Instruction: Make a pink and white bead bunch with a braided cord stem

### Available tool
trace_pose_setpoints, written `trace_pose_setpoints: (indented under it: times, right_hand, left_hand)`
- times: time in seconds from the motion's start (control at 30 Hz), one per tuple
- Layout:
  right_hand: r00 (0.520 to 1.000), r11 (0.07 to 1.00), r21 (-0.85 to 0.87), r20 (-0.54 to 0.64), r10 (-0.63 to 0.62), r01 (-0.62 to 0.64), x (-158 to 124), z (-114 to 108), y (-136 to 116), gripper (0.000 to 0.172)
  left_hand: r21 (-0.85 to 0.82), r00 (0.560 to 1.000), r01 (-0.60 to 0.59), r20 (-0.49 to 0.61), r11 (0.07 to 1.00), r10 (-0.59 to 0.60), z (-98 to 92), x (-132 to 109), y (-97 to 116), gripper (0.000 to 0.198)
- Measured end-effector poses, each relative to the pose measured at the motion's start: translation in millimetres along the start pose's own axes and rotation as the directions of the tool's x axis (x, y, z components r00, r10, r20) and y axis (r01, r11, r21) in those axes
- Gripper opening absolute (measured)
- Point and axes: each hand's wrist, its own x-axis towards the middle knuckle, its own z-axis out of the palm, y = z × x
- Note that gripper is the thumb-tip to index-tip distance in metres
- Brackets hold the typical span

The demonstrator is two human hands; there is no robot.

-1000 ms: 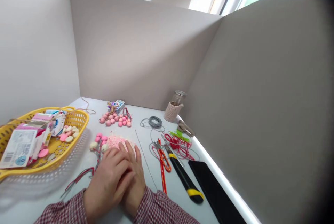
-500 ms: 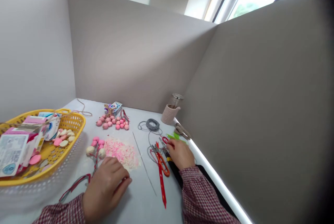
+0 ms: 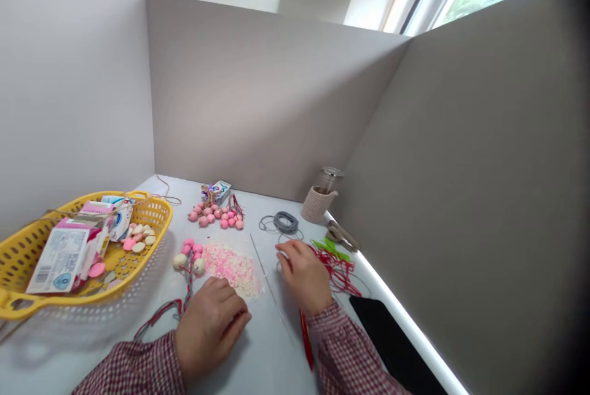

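My left hand (image 3: 209,327) rests curled on the white tabletop (image 3: 262,346), just below a pile of pink and white flakes (image 3: 232,269). Beside that hand lie pink and cream balls on a red cord (image 3: 188,258). My right hand (image 3: 302,277) hovers over the table with its fingers curved, next to a thin metal rod (image 3: 263,271) and near a tangle of red thread (image 3: 338,271). A red-handled tool (image 3: 306,340) pokes out below my right sleeve. Neither hand shows clearly whether it holds anything.
A yellow plastic basket (image 3: 154,214) holds packets and pale discs at the left. Pink balls (image 3: 214,215) lie at the back, near a grey wire coil (image 3: 286,222). A jar in a knitted sleeve (image 3: 320,201) stands by the walls. A black pad (image 3: 385,336) lies at the right edge.
My right hand has moved left, away from the tools and toward the rod. My left hand has shifted slightly right. The whole view has shifted slightly.
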Motion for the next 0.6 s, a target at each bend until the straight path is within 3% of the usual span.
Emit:
trace_pose_setpoints:
  times: [0.1,0.23,0.4,0.6]
  right_hand:
    - [0.972,0.975,-0.077,0.097,0.213,-0.206,16,-12,27,0.024]
    - [0.905,0.940,-0.168,0.264,0.334,-0.298,35,-10,53,0.017]
    - [0.826,0.897,-0.253,0.360,0.435,-0.362,46,10,50,0.028]
    - [0.803,0.892,-0.230,0.390,0.451,-0.389,51,22,46,0.028]
  left_hand:
    - [-0.002,1.000,0.017,0.006,1.000,-0.017,1.4,-2,-1,0.019]
    - [0.001,0.999,0.041,0.034,0.999,-0.041,1.3,-3,-1,0.020]
    - [0.018,0.997,0.066,0.047,0.998,-0.066,-0.4,-3,1,0.022]
    - [0.021,0.996,0.074,0.045,0.997,-0.074,-0.4,-3,1,0.022]
